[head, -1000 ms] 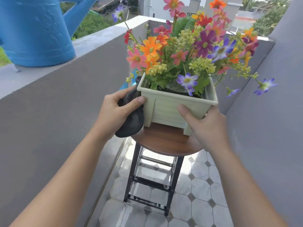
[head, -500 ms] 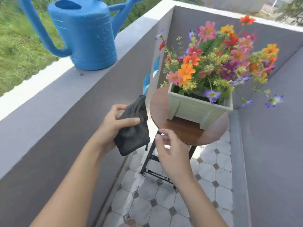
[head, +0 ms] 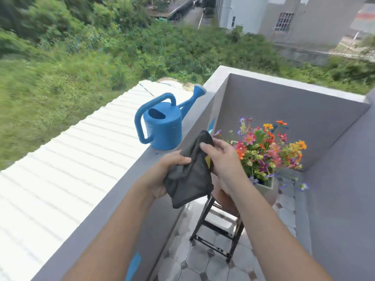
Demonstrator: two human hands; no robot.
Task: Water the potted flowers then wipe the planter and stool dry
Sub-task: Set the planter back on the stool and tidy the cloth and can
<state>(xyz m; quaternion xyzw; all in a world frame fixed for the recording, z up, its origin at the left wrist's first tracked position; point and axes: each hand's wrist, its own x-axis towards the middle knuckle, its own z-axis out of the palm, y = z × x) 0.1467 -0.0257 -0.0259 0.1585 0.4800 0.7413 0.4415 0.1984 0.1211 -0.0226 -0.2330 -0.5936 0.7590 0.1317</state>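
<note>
A dark grey cloth (head: 189,179) hangs between both hands at chest height. My left hand (head: 168,171) grips its left side, thumb on top. My right hand (head: 221,161) pinches its upper right edge. Behind my right arm stands the pale green planter (head: 267,188) full of colourful flowers (head: 267,149), on a round wooden stool (head: 227,203) with black legs; most of the seat is hidden by my arm. The blue watering can (head: 162,126) sits on the balcony wall ledge, to the left of the cloth and apart from both hands.
The grey balcony wall (head: 129,179) runs along the left, with a white corrugated roof (head: 60,169) beyond it. Grey walls close the far side and the right. The tiled floor (head: 194,260) under the stool looks wet.
My view has pulled back and risen. The right hand has come up from beside the stool and taken hold of the cloth, which both hands now hold above the ledge height.
</note>
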